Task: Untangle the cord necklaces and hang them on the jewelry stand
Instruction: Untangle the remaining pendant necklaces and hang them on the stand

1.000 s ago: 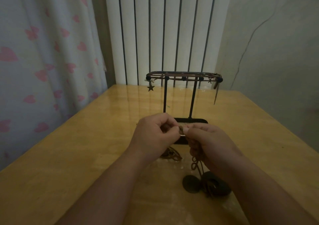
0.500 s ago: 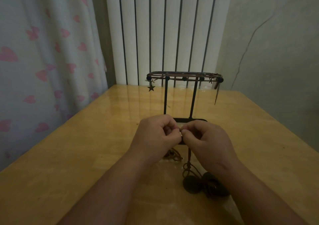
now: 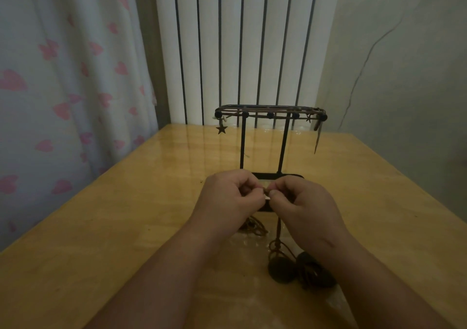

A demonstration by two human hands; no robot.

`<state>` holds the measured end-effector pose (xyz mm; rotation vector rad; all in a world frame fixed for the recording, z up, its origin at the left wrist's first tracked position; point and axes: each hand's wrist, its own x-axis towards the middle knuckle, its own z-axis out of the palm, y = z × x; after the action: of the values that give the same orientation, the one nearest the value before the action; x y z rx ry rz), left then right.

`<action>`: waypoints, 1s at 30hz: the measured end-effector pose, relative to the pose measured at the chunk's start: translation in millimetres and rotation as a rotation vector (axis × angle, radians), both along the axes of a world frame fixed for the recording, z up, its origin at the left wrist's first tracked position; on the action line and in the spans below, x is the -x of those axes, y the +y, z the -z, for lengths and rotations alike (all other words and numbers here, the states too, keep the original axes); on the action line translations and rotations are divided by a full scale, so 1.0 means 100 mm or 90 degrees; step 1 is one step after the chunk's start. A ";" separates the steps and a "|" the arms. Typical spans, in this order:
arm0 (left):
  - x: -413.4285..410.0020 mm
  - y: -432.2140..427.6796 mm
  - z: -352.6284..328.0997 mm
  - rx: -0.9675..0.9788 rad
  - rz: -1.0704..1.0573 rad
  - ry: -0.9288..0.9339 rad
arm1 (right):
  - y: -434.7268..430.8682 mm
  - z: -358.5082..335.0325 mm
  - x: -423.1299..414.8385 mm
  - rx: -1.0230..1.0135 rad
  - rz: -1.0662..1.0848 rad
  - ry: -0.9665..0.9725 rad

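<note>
1. Pinching one short bit of cord point(image 3: 265, 191) between them, the left hand point(image 3: 227, 198) and right hand point(image 3: 309, 208) meet fingertip to fingertip just in front of the stand point(image 3: 243, 146). Both are curled tight on the same spot, probably a knot, so each can pull against the other
2. From the right hand a strand drops straight down to some loops and two dark round pendants point(image 3: 280, 269) lying on the surface point(image 3: 126, 227). Holding the cord raised lets their weight draw it straight, which I judge makes it easier to see which strand crosses which
3. A looser tangle point(image 3: 254, 226) lies on the surface under the left hand, just beside the hanging strand. Whether it joins the pinched cord I cannot tell
4. The stand is upright and near, behind the hands. Its rail point(image 3: 270, 111) already carries beaded cords, with a star point(image 3: 222, 129) dangling at the left end and a thin pendant point(image 3: 317, 139) at the right, so part of the job looks done. Set close and square to the person, it lets a freed necklace go straight up onto the rail
5. The step in hand seems to be working the knot loose — nothing from this bunch is ready to hang yet
6. The risk, as I judge it, is that a hard tug would tighten the knot — small picks at the strands suit thin cord better
</note>
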<state>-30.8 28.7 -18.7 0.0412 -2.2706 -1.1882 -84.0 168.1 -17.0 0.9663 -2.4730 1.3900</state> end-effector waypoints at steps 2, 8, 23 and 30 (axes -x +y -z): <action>0.00 -0.01 0.00 -0.013 0.005 -0.004 | 0.00 0.00 0.01 0.014 -0.014 -0.025; -0.02 0.00 -0.02 -0.023 -0.009 0.027 | 0.00 0.02 0.03 0.037 0.014 -0.014; 0.00 -0.02 0.01 -0.017 -0.011 0.006 | 0.02 0.00 0.01 -0.006 -0.016 0.031; 0.01 -0.02 0.01 -0.006 -0.008 0.000 | 0.02 0.02 0.03 -0.063 0.040 0.185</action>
<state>-31.4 26.3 -20.1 0.0588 -2.2626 -1.1921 -87.0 170.6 -19.1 1.0196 -2.3491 1.0333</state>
